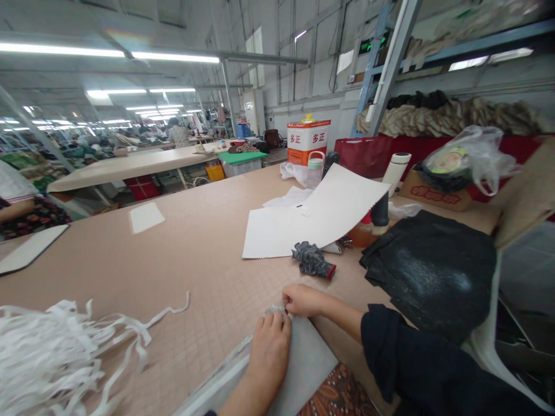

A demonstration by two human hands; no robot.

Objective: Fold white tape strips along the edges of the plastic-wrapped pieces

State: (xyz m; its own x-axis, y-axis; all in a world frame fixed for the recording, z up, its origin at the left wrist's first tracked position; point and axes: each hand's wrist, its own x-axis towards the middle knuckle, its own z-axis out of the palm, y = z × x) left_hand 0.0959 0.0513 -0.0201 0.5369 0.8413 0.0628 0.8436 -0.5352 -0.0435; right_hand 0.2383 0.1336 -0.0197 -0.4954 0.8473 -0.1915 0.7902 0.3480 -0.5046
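Note:
A pale grey fabric panel (307, 345) lies at the front edge of the table, with a white strip along its left side. My left hand (269, 352) rests on this panel, palm down, with the fingers stretched toward its far corner. Right beside those fingertips, my right hand (299, 300) is closed in a pinch at the corner; the pinched bit is mostly hidden by the fingers. Brown patterned cloth (340, 396) shows below the panel's near right edge. A grey knitted glove (313, 260) with a red cuff lies just beyond my right hand.
White strips (52, 352) are heaped at the left on the brown-covered table (208, 248). Large white sheets (286, 228) lie ahead, near a bottle (315, 170) and a flask (395, 173). Black sheets (433, 266) are stacked at right. A person's arm (17, 209) shows far left.

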